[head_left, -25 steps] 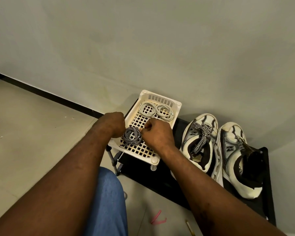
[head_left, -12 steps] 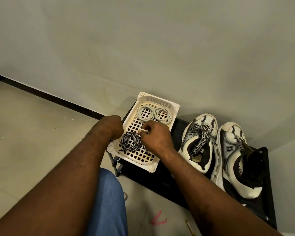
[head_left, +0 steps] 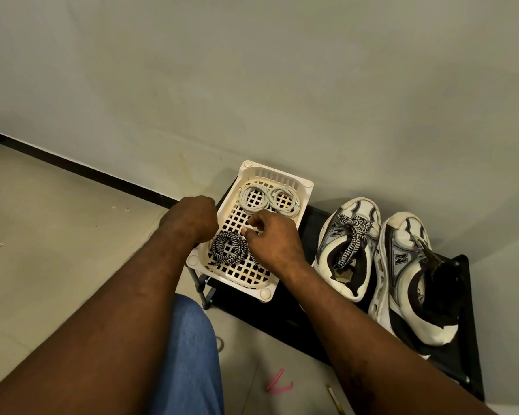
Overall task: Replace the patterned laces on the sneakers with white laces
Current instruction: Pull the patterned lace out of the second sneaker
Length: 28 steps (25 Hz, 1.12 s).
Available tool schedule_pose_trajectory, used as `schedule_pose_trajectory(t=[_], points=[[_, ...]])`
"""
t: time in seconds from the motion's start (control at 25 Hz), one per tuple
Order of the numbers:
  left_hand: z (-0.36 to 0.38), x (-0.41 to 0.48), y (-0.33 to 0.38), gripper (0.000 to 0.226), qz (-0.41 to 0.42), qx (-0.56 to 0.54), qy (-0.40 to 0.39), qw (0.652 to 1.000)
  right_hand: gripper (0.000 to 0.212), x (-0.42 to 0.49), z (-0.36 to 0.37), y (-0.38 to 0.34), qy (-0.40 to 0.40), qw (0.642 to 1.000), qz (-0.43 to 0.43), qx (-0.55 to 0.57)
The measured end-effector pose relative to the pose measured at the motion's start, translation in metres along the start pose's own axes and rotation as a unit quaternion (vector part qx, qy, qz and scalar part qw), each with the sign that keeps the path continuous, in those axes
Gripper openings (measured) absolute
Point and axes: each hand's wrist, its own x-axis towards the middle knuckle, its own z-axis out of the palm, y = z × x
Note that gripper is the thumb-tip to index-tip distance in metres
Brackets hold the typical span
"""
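White lattice basket (head_left: 277,172) standing on the left end of a low black shelf (head_left: 469,324), close against the wall. Inside, at the far end: two coils of white laces (head_left: 253,199), side by side and touching. At the near end: one patterned coil (head_left: 229,250), a black-and-white zigzag lace wound up and lying flat on the grid floor, apart from the white ones.

Over to the hands. Left hand (head_left: 192,220) knuckles-up over the basket's left rim, fingers curled under and out of sight. Cannot tell whether gripping the rim or just closed above it. Right hand (head_left: 271,245) low over the basket from the right side, fingers curled, thumb and forefinger together just at the patterned coil's upper right edge. Something pale at the fingertips, too small to call, so cannot tell whether anything is pinched. Patterned coil lying between the two hands, just beside the right thumb and just below the left fist. White laces just beyond the right knuckles; contact there not clear.

Further right on the same shelf, a pair side by side, toes to the wall. Inner sneaker (head_left: 330,253) carrying a loose patterned lace (head_left: 352,235) bunched over its tongue. Outer sneaker (head_left: 402,283) right beside it, tongue pulled open. Pink clip (head_left: 277,384) on the floor in front.
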Motion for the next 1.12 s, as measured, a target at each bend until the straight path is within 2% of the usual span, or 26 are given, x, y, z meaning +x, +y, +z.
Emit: schedule_pose_trajectory(t=[0.2,0.36,0.56,0.76,0.8,0.88,0.96,1.12], points=[[-0.003,-0.017,0.015,0.01,0.032,-0.034,0.02,0.999,0.026,-0.008,-0.014,-0.005,0.011,0.999,-0.024,-0.02],[-0.005,-0.04,0.048,0.014,0.095,-0.06,0.041,0.993,0.027,-0.026,-0.045,-0.009,0.011,0.996,-0.065,-0.067],[-0.006,-0.066,0.101,0.009,0.177,-0.108,0.065,0.976,0.026,-0.053,-0.1,0.014,0.029,0.985,-0.096,-0.142],[0.008,-0.075,0.154,0.006,0.236,-0.129,0.057,0.961,0.018,-0.073,-0.152,0.065,0.058,0.971,-0.053,-0.224],[0.014,-0.075,0.162,0.009,0.234,-0.128,0.056,0.962,0.021,-0.076,-0.158,0.074,0.068,0.969,-0.036,-0.234],[0.029,-0.072,0.174,0.028,0.232,-0.099,0.07,0.965,0.033,-0.08,-0.165,0.087,0.074,0.966,0.001,-0.247],[0.043,-0.07,0.18,0.043,0.227,-0.067,0.078,0.969,0.04,-0.082,-0.168,0.097,0.053,0.96,0.032,-0.272],[0.055,-0.068,0.183,0.045,0.226,-0.076,0.069,0.969,0.032,-0.081,-0.174,0.107,-0.002,0.951,0.067,-0.303]])
